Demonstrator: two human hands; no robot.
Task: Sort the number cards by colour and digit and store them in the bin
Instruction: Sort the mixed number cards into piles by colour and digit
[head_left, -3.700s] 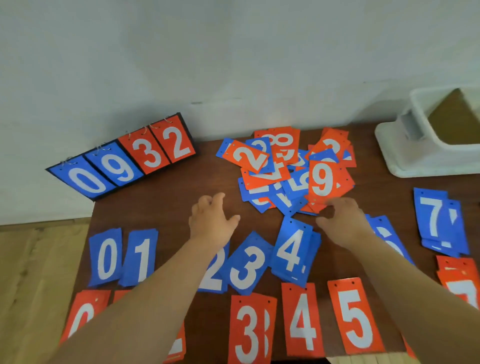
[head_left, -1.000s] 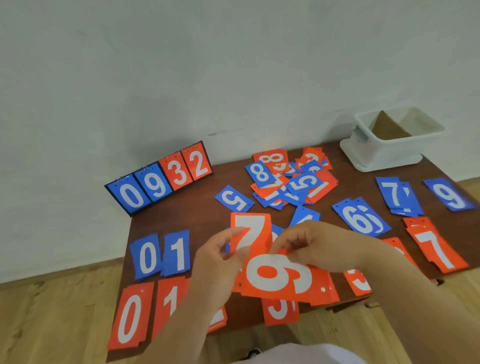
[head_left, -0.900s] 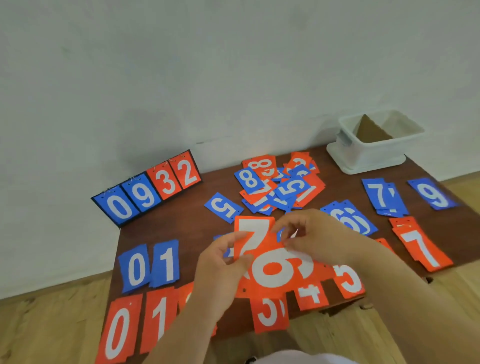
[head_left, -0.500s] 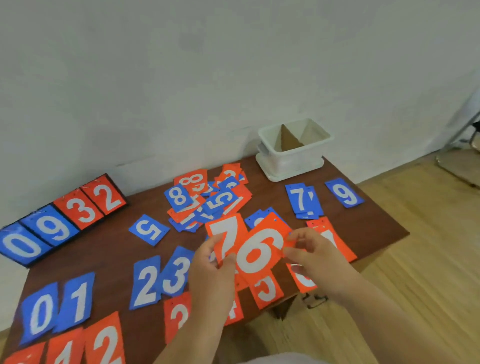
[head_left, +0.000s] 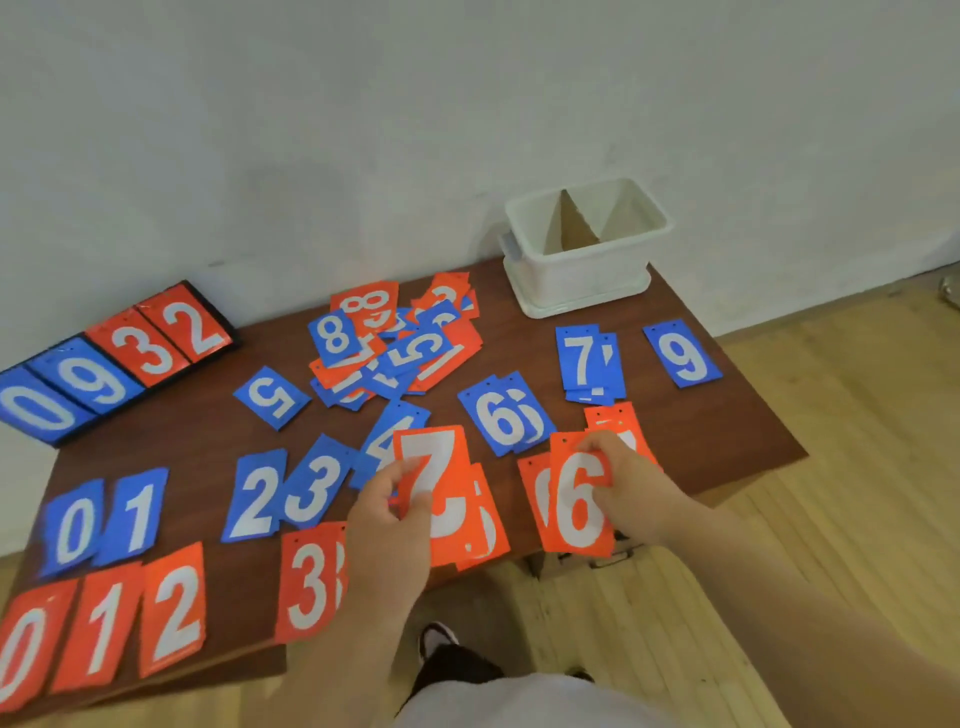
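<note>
Pinching a red 7 card (head_left: 434, 460), left hand (head_left: 387, 514) waits; right hand (head_left: 631, 480) grips red 6 card (head_left: 579, 501), apparently squaring it onto its pile.

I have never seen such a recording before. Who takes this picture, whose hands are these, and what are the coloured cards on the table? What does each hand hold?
There is no machine here. A person wears one camera on the head, so the single picture looks down at that person's own bare hands. The left hand pinches an orange card with a white 7; the right hand pinches an orange card with a white 6. On the brown wooden table lie rectangular blue and orange number cards: sorted rows near the front, and a mixed pile farther back. A white plastic bin with a cardboard divider stands at the far right corner. A black-framed scoreboard showing 0932 stands at the far left.
</note>
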